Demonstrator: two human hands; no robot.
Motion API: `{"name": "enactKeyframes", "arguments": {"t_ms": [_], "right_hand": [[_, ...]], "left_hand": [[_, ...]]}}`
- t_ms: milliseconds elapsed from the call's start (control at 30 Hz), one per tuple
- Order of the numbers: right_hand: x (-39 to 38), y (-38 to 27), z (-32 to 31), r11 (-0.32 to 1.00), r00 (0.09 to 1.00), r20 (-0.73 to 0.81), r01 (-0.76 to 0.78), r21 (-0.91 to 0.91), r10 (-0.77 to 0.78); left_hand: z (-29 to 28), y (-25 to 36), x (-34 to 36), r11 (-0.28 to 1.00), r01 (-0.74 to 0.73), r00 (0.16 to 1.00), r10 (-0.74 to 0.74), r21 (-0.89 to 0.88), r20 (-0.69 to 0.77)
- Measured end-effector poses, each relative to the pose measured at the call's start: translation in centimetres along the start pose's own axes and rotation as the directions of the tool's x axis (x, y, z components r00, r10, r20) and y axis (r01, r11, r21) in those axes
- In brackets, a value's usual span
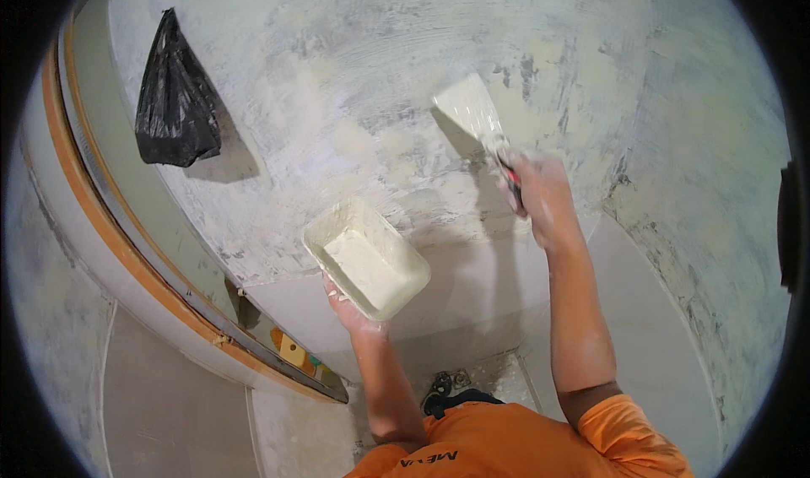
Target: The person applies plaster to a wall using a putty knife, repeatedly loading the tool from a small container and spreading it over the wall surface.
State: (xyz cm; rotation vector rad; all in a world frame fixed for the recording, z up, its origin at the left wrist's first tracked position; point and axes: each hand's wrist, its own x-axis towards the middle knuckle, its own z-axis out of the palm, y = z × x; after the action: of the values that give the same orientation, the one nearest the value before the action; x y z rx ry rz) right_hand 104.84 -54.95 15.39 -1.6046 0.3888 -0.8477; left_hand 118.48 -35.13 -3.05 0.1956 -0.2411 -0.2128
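My right hand point(540, 193) is closed round the dark and red handle of a putty knife point(469, 108). Its wide blade is coated in pale filler and lies at or close to the patchy wall point(371, 98); whether it touches, I cannot tell. Lower and to the left, my left hand point(359, 313) supports a cream rectangular tub point(405, 280) from beneath, its open side facing up toward me. Pale filler coats the tub's inside. Most of the left fingers are hidden behind the tub, and white smears show on that hand.
A black plastic bag point(177, 98) hangs on the wall at upper left. Along the left runs a door frame point(110, 216) with orange-brown edging. Smooth pale panels point(472, 297) cover the lower wall. To the right, another patchy wall point(717, 140) meets this one at a corner.
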Motion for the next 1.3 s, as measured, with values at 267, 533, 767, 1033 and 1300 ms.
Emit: {"name": "enactKeyframes", "arguments": {"t_ms": [267, 533, 767, 1033, 1300], "right_hand": [[5.7, -1.0, 4.4, 0.966, 0.987, 0.159, -0.02, 0.257, -0.022], [-2.7, 6.5, 1.5, 0.944, 0.95, 0.161, -0.291, 0.154, 0.267], [0.3, -2.4, -1.0, 0.973, 0.977, -0.019, 0.212, 0.091, -0.211], [7.4, -10.0, -1.8, 0.709, 0.799, 0.23, 0.6, -0.371, -0.556], [9.1, -15.3, -0.4, 0.378, 0.611, 0.318, 0.739, -0.558, -0.724]], "left_hand": [[-0.6, -1.3, -0.7, 0.912, -0.069, 0.996, 0.089, 0.404, -0.031], [-1.4, -0.3, 0.0, 0.988, -0.029, 0.999, 0.035, 0.149, -0.04], [-0.4, -0.7, -0.2, 0.995, -0.008, 0.996, 0.017, 0.101, -0.087], [9.0, -0.3, 1.0, 0.992, 0.109, 0.986, -0.117, 0.065, 0.123], [18.1, 2.4, 3.2, 0.976, 0.162, 0.947, -0.196, 0.148, 0.253]]}}
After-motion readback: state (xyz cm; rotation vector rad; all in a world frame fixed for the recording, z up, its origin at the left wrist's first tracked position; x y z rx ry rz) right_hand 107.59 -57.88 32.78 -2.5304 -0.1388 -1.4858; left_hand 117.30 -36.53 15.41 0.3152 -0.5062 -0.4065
